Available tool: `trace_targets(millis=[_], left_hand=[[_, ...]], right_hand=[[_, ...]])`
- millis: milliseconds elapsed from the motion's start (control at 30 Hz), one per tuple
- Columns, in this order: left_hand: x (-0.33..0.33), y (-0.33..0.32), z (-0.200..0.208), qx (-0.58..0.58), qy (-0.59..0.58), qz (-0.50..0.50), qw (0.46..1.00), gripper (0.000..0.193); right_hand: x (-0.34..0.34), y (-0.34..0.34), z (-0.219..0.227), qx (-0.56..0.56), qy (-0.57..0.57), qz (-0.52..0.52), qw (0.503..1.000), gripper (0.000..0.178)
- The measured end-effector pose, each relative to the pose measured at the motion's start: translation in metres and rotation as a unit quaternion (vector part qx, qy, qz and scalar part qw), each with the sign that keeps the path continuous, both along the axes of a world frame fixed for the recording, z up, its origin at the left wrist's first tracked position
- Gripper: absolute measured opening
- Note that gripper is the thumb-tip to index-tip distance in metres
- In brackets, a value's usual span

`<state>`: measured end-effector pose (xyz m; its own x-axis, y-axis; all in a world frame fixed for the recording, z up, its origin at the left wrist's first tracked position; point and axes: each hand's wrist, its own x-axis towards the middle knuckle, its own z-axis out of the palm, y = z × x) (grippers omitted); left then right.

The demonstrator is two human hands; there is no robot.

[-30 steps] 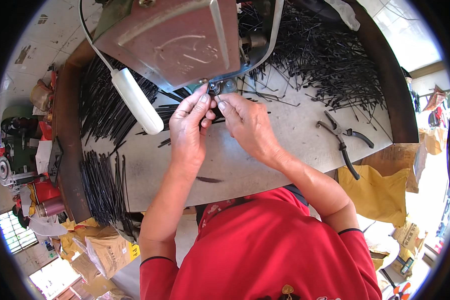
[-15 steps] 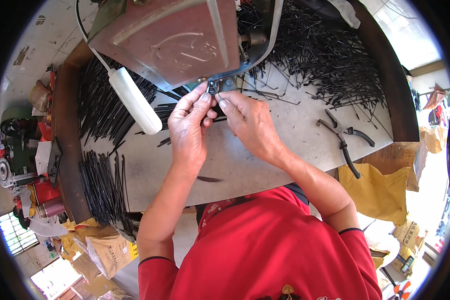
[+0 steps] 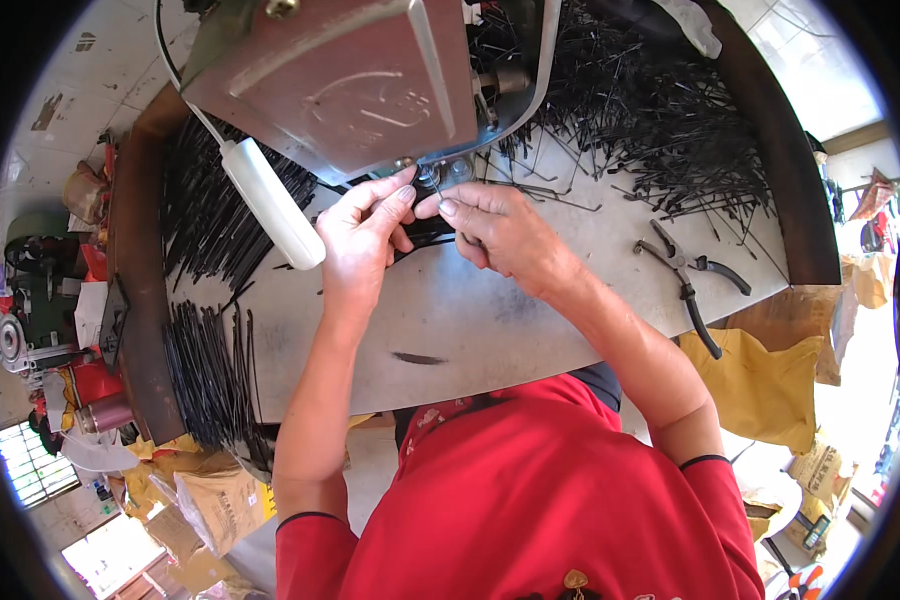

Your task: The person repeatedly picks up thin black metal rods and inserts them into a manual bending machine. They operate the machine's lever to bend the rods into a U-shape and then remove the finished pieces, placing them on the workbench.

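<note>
My left hand (image 3: 358, 232) is closed just below the machine's lower edge, thumb and forefinger pinched together on something too small to make out. Close beside it, my right hand (image 3: 505, 232) pinches a thin wire-like rod (image 3: 436, 186) between thumb and fingers. The rod's upper end reaches toward the small metal parts (image 3: 458, 170) under the head of a reddish-brown machine (image 3: 355, 95). My fingers hide most of what lies between the hands.
Long black rods (image 3: 225, 225) lie heaped at the left, with another bundle (image 3: 205, 365) nearer me. A tangled pile of black rods (image 3: 660, 130) covers the back right. Pliers (image 3: 682, 264) lie on the metal tabletop (image 3: 530, 330). A white lamp (image 3: 273, 205) hangs left of the machine.
My hands have moved slightly apart. The left hand has shifted left and a little down, and the right hand's fingers have spread away from it.
</note>
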<state>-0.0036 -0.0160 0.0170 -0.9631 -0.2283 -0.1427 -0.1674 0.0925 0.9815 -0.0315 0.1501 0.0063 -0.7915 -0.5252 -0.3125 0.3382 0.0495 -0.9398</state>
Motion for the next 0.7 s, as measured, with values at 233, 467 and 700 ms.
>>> trace_targets(millis=[233, 467, 700], left_hand=[[0.001, 0.004, -0.004, -0.026, 0.019, 0.02, 0.999, 0.019], [-0.001, 0.0, 0.01, -0.112, 0.013, -0.029, 0.993, 0.021], [-0.001, -0.003, -0.003, -0.05, 0.049, 0.009, 0.998, 0.021]], right_hand=[[-0.003, 0.005, -0.002, -0.025, -0.024, -0.002, 0.999, 0.028], [0.001, 0.008, -0.002, -0.052, -0.034, -0.018, 0.998, 0.027], [0.0, 0.003, 0.004, -0.053, -0.039, 0.004, 0.998, 0.028]])
